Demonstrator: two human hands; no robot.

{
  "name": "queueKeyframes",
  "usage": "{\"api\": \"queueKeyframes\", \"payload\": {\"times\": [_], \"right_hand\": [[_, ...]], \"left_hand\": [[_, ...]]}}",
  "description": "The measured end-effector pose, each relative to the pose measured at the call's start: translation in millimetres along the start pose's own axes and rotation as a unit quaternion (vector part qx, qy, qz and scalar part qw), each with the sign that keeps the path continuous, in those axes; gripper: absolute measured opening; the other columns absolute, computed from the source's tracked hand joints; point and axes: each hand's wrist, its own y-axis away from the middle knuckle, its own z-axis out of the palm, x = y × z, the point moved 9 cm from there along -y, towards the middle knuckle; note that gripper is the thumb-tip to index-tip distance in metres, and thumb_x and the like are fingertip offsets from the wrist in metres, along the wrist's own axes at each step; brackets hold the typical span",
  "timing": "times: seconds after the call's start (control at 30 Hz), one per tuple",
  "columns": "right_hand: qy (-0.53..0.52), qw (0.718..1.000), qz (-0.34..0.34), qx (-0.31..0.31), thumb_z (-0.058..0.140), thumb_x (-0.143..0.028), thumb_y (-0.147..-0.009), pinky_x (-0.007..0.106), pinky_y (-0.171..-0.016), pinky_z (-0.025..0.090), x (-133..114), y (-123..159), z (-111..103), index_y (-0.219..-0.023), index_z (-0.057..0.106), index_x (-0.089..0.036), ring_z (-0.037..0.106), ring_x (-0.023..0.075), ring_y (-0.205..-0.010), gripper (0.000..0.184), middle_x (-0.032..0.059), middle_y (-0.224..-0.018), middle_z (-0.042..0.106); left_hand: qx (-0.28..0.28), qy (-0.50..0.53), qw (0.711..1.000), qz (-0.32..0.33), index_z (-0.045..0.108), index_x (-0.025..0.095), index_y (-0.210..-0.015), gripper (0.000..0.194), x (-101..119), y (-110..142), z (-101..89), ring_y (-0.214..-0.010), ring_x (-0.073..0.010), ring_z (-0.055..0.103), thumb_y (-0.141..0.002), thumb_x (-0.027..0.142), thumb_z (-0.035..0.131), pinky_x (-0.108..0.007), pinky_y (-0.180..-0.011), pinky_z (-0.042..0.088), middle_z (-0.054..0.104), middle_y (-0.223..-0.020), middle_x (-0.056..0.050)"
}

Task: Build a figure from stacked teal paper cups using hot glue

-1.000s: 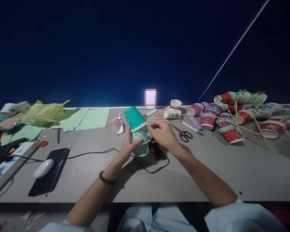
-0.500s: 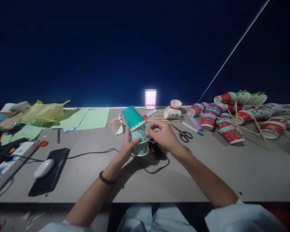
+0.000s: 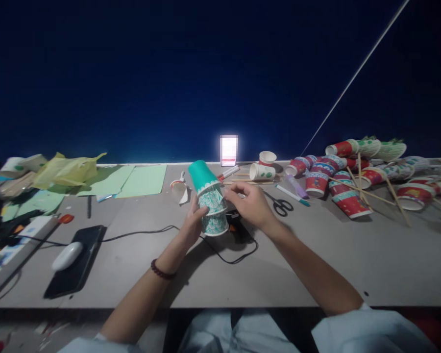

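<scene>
My left hand [image 3: 193, 219] is wrapped around the left side of a column of paper cups. The top cup [image 3: 203, 175] is solid teal with a white scalloped band at its rim. Below it are white cups drawn over with teal scales [image 3: 213, 224]; the column leans slightly to the left. On the right side of the column, my right hand [image 3: 247, 202] is closed in a pinch at a small white, teal-edged paper piece [image 3: 220, 197]. The fingertips partly hide how that piece meets the cup.
Behind the hands lie a cut cup [image 3: 179, 191], markers [image 3: 228, 172], a plain cup [image 3: 262, 171] and black scissors [image 3: 282, 207]. Decorated red cups [image 3: 318, 179] with sticks crowd the right. At left are green paper [image 3: 143, 181], a phone [image 3: 84, 255], a mouse [image 3: 66, 256] and a power strip [image 3: 18, 250].
The cup column has tipped a little more upright and turned in my left hand. The small paper piece now shows beside my right fingertips, which have barely moved.
</scene>
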Motion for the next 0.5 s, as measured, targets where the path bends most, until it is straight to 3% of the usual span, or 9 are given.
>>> {"api": "queueKeyframes", "payload": {"times": [0.23,0.5], "right_hand": [[-0.062,0.997,0.013,-0.038,0.058,-0.026,-0.079,0.028,-0.065,0.051,-2.8,3.6,5.9,-0.071,0.060,-0.019,0.060,0.0147,-0.071,0.011,0.0017,-0.074,0.063],[-0.054,0.997,0.000,-0.046,0.057,-0.024,-0.080,0.029,-0.067,0.054,-4.9,7.0,9.1,-0.077,0.062,-0.019,0.061,0.0145,-0.074,0.008,0.0024,-0.079,0.064]], "left_hand": [[-0.004,0.063,0.997,-0.049,0.066,0.013,-0.097,0.039,-1.5,3.8,3.9,-0.089,-0.0301,0.068,-0.072,0.043,0.063,-0.043,-0.083,0.053,0.073,-0.094,-0.011],[-0.005,0.080,0.995,-0.054,0.070,0.014,-0.091,0.035,-3.9,3.2,2.7,-0.084,-0.0287,0.069,-0.069,0.041,0.064,-0.041,-0.079,0.055,0.075,-0.087,-0.008]]}}
